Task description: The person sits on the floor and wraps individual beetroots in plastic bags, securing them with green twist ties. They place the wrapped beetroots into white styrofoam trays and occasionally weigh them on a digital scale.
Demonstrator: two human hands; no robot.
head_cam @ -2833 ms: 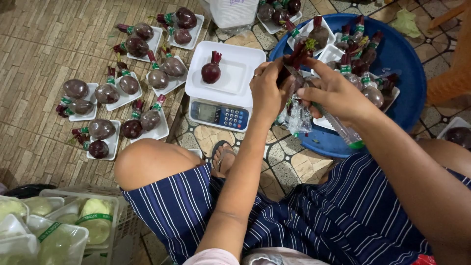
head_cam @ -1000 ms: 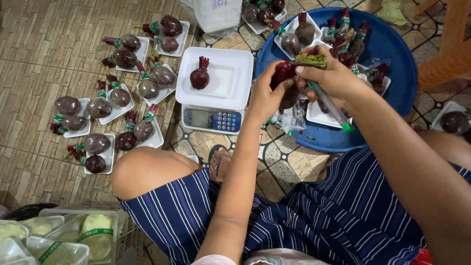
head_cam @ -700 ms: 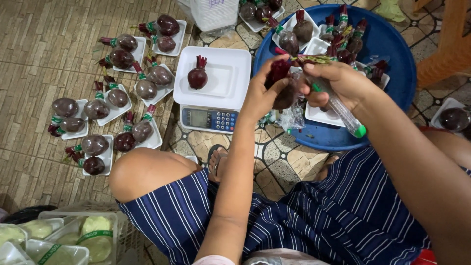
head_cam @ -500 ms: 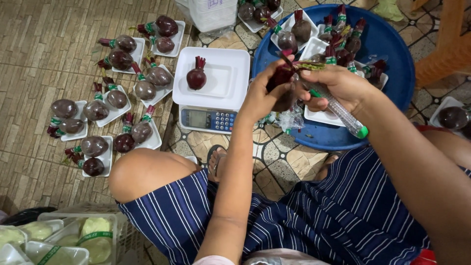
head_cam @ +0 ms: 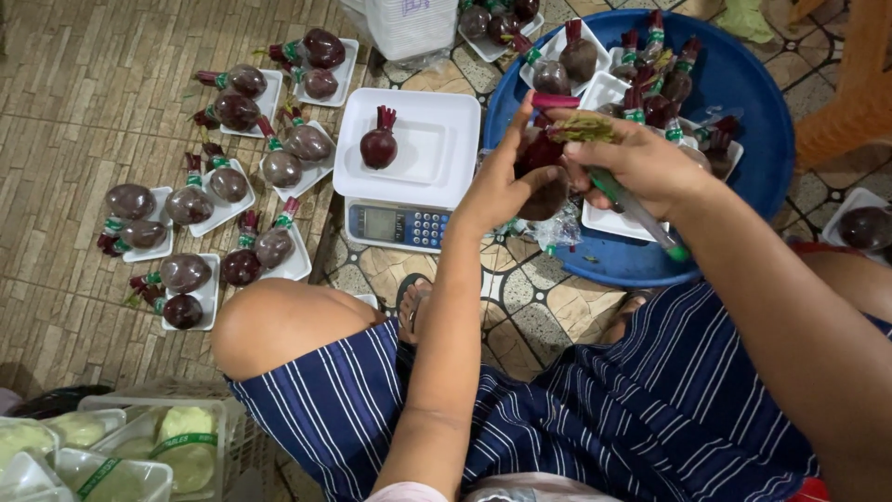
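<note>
While seated on the tiled floor point(head_cam: 84, 56) in a striped navy garment point(head_cam: 595, 418), bare knee point(head_cam: 279, 325) drawn up at left. Nearest, bottom left: clear wrapped trays of pale green produce point(head_cam: 186, 446) with green bands.

Further out, both hands raised together over the near rim of the blue basin point(head_cam: 753, 139). Left hand point(head_cam: 497, 186) cupped, fingers curled round a dark red beetroot point(head_cam: 544, 172), thumb up beside its cut stem. Right hand point(head_cam: 641, 163) closed over the beetroot's top, pinching a strip of green tape against it, with a green-tipped tool point(head_cam: 636, 209) slanting down from the palm toward the basin's edge. Beetroot held between the two hands, in the air, just right of the scale.

Just left of the hands: a white digital scale point(head_cam: 404, 218) with a blue keypad, carrying a white foam tray point(head_cam: 437, 139) with one loose beetroot point(head_cam: 378, 144) lying on it, stem pointing away.

Left of the scale, spread over the floor: several white foam trays of wrapped beetroots point(head_cam: 279, 163), stems banded in green.

Farther, inside the basin: more white trays and banded beetroots point(head_cam: 650, 93) crowded together. Beyond the scale, at the top edge, a stack of white empty trays point(head_cam: 409, 23). Far right, one more wrapped beetroot tray point(head_cam: 864, 223), partly cut off.
</note>
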